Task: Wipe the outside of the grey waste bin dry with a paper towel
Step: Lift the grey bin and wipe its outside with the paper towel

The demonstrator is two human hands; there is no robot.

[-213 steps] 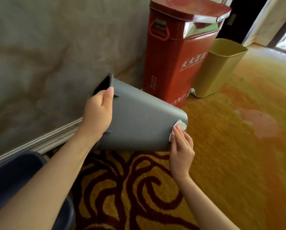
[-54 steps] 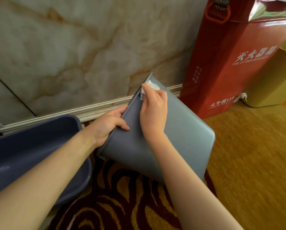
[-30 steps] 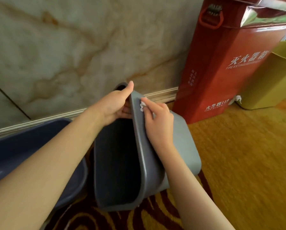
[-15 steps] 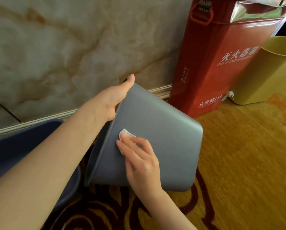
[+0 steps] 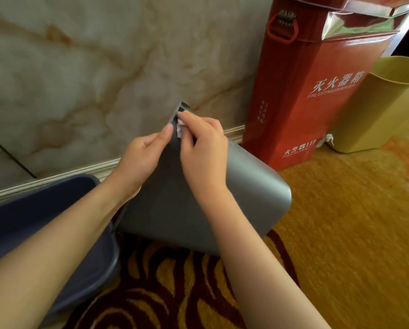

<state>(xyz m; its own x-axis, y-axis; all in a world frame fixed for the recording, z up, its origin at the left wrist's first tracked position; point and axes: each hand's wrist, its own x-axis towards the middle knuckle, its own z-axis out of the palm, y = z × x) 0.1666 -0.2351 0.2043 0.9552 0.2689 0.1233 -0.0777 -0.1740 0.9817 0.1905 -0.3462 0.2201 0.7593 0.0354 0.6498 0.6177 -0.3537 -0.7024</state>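
From the head camera I see the bin [image 5: 246, 186] tipped on its side over the patterned carpet [image 5: 341, 233], base toward the lower right, rim end raised toward the marble wall [image 5: 103, 67]. My left hand [image 5: 141, 162] grips the bin at its rim edge on the left, thumb lying along the outside face, the other fingers hidden behind the edge. My right hand [image 5: 203, 150] is curled around a small crumpled towel [image 5: 180, 125] and presses it against the bin's outer face, right at the upper rim corner; only a white scrap of the towel shows past the fingertips. Both hands sit close together near that corner. A dark blue tub [image 5: 44, 222] lies just left of the bin, under my left forearm. A red fire extinguisher box [image 5: 317, 91] stands against the wall beyond the bin, with a yellow bin [image 5: 376, 110] beside it on the right.
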